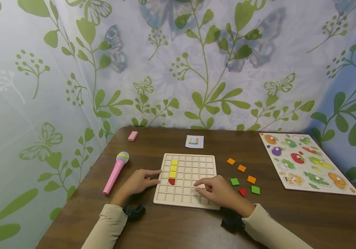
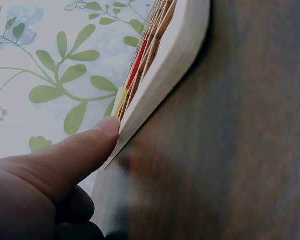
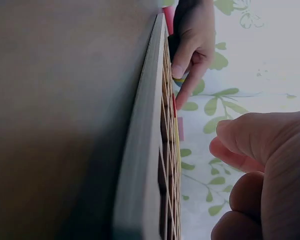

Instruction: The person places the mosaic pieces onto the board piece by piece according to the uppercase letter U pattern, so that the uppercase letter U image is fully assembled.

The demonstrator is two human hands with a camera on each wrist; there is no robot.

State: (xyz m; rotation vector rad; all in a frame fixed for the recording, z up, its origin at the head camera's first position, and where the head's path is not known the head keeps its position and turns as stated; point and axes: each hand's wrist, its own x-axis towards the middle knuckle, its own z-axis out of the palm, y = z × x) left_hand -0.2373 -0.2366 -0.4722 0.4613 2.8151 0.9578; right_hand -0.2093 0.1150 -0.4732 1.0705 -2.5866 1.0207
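Note:
A wooden grid board (image 1: 162, 193) lies on the table, with a column of yellow tiles (image 1: 173, 168) and a red rounded tile (image 1: 171, 181) below them near its left side. My left hand (image 1: 139, 181) rests at the board's left edge, its index finger and thumb (image 2: 85, 150) extended to the rim. Over the lower right squares hovers my right hand (image 1: 218, 192). Its thumb (image 3: 240, 132) and index finger are loosely bent, and no tile shows between them. To its right lie orange tiles (image 1: 241, 168), green tiles (image 1: 234, 182) and a red rounded piece (image 1: 242, 192).
A small pattern card (image 1: 194, 141) lies behind the board. Left of my left hand is a pink toy microphone (image 1: 115, 173), with a pink block (image 1: 132, 136) farther back. A vegetable puzzle board (image 1: 309, 164) covers the table's right side. Patterned fabric (image 1: 178, 69) hangs behind.

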